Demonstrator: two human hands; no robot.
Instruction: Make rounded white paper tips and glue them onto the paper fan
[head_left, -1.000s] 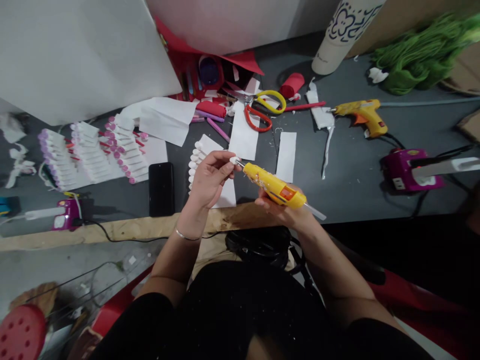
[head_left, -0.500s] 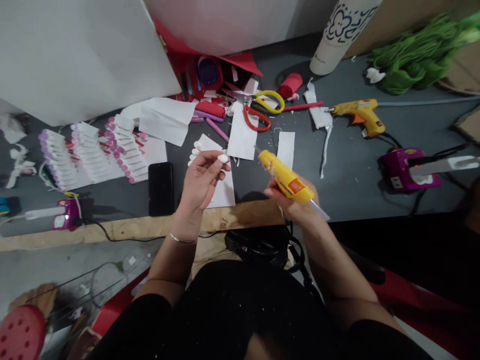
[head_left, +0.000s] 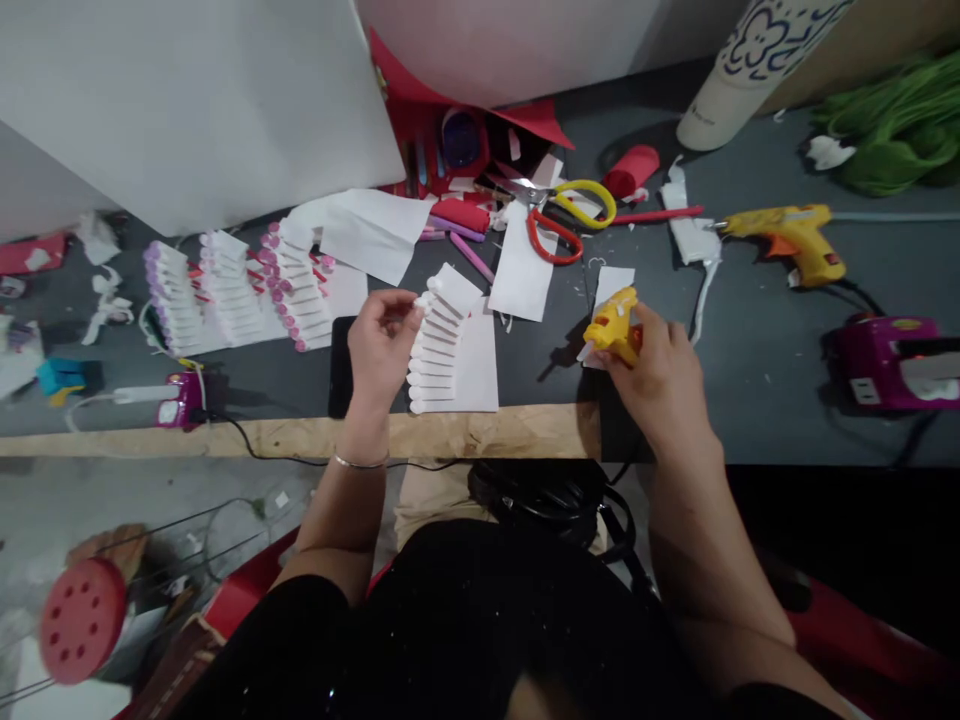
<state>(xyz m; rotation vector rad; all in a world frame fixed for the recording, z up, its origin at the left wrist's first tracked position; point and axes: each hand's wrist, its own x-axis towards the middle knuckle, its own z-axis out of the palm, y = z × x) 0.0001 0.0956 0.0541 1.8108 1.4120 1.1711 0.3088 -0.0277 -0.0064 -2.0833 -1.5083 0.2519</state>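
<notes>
My left hand (head_left: 385, 345) is at the upper left end of a row of white round-headed pieces (head_left: 435, 355), which lie on a white sheet (head_left: 478, 370). Its thumb and index finger are pinched at one white head, and whether they grip it is unclear. My right hand (head_left: 656, 375) is wrapped round a yellow glue gun (head_left: 616, 325) over a small white paper piece, with the tool tilted low near the table. Left of my left hand a black phone (head_left: 341, 370) is partly covered.
Rows of purple, pale and pink-headed pieces (head_left: 300, 290) lie at the left. Scissors (head_left: 574, 215) and a red roll (head_left: 631, 170) lie behind. At the right are a second yellow glue gun (head_left: 795, 235), a purple power block (head_left: 885, 360) and a white bottle (head_left: 731, 95).
The view has shifted right. My left hand has moved from holding a small white piece in the air to the row's edge. My right hand has moved right and turned the glue gun downward.
</notes>
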